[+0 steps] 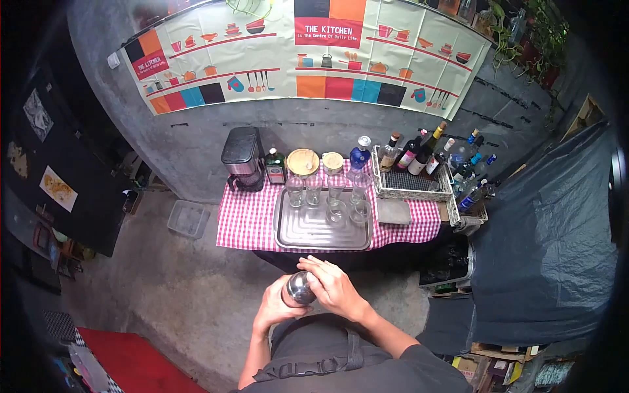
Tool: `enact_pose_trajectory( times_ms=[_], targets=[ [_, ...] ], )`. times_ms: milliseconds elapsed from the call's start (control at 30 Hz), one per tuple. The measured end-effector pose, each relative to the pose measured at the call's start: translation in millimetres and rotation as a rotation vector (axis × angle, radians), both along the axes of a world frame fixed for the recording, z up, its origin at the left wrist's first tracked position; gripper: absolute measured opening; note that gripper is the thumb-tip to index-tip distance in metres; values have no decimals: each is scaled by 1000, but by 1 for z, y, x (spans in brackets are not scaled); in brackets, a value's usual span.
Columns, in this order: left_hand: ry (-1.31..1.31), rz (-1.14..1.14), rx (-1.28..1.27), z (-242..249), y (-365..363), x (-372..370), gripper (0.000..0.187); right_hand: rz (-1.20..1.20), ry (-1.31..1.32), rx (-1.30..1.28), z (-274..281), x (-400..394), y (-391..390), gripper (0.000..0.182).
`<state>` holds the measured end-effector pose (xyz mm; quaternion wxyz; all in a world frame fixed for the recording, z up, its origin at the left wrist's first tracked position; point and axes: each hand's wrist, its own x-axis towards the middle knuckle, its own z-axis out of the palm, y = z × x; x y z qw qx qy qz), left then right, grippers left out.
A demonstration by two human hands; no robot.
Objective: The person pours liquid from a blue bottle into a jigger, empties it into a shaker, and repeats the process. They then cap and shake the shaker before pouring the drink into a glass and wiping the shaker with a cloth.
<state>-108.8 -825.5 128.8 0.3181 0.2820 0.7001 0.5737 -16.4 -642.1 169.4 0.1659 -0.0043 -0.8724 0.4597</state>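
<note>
Metal shaker [301,288], apparently: my left hand [278,304] curled round it, right hand [338,289] clasping too, fingers nearly straight. Probably shaking or opening; next needs firm grip.

Open gap between shaker [300,289] and tray [321,237]; tray's near strip bare. Glasses [336,211] crowd its far half, jars [303,163] behind. Coffee maker [241,156] blocks far left, basket [414,194] of bottles [389,157] far right. Gaps between glasses look tight, hard to judge.

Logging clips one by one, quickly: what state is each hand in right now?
Left hand: closed around the metal shaker.
Right hand: against the shaker's side, fingers extended; whether it is gripping cannot be told.
</note>
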Motion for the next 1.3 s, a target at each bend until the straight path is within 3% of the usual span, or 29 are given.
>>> enact_pose_trajectory(
  times_ms=[100, 200, 233, 267, 400, 467, 533, 567, 633, 800, 867, 1033, 1167, 1300],
  targets=[
    [348, 66, 21, -11, -6, -10, 75, 105, -13, 73, 3, 14, -4, 37],
    [116, 28, 103, -22, -5, -6, 74, 202, 69, 104, 2, 10, -10, 37],
    [-108, -1, 162, -2, -2, 3, 72, 171, 71, 104, 6, 6, -7, 37],
    [-123, 19, 134, 18, 5, 9, 71, 142, 74, 104, 10, 2, -5, 36],
    [75, -41, -3, -6, -1, -2, 79, -29, 11, -9, 1, 5, -2, 35],
    [313, -6, -27, -6, -5, -6, 83, 29, 1, -3, 3, 16, -4, 35],
    [363, 50, 19, -8, -3, -7, 80, 87, -9, 0, 4, 17, -6, 36],
    [362, 50, 17, -7, -2, -4, 80, 129, 25, 12, 3, 14, -8, 36],
    [-51, 29, 107, -1, 2, 3, 74, 153, 59, 23, 10, 7, -5, 36],
    [110, 12, -78, -1, 1, -2, 73, -39, 20, -19, 5, 6, 3, 35],
    [386, 27, -4, 0, -2, -6, 77, 39, -2, 7, 1, 14, 1, 35],
    [-10, 9, 80, 7, 2, 7, 73, 160, 88, 57, 13, 8, -6, 38],
    [190, 35, -76, 10, 1, 2, 74, 16, 34, 31, 0, 7, 4, 38],
    [351, 31, -21, 3, -4, -7, 75, 129, 29, 55, 1, 18, -3, 37]
  ],
)
